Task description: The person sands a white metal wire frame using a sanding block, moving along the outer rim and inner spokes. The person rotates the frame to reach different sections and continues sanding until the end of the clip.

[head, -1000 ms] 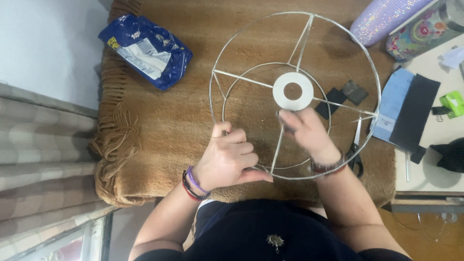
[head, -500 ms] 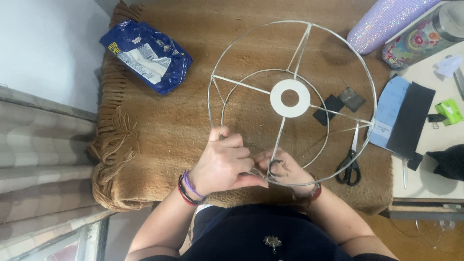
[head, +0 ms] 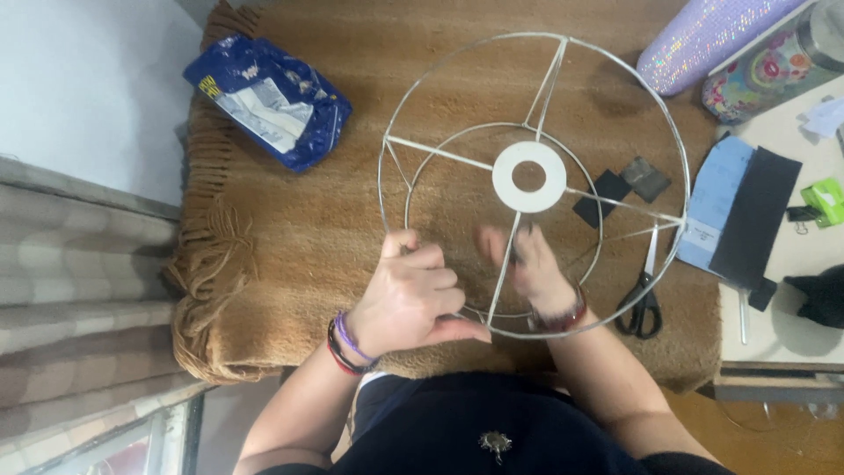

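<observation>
A round wire lampshade frame (head: 387,141) with a white centre ring (head: 529,176) lies on a brown fringed cloth (head: 290,237). My left hand (head: 413,295) is closed on the frame's near rim, thumb pointing right along the wire. It wears purple and black bands at the wrist. My right hand (head: 527,264) is blurred with motion inside the frame, beside the near spoke. Something dark may be between its fingers, but the blur hides it. A dark band sits on that wrist.
A blue plastic bag (head: 268,101) lies at the far left of the cloth. Scissors (head: 642,299) and two dark squares (head: 629,185) lie at the right. Beyond them are a purple glittery roll (head: 703,40), a floral bottle (head: 765,75) and blue and black sheets (head: 747,215).
My right hand dropped from near the centre ring to the near rim, then rose again along the spoke. My left hand has kept its hold on the rim.
</observation>
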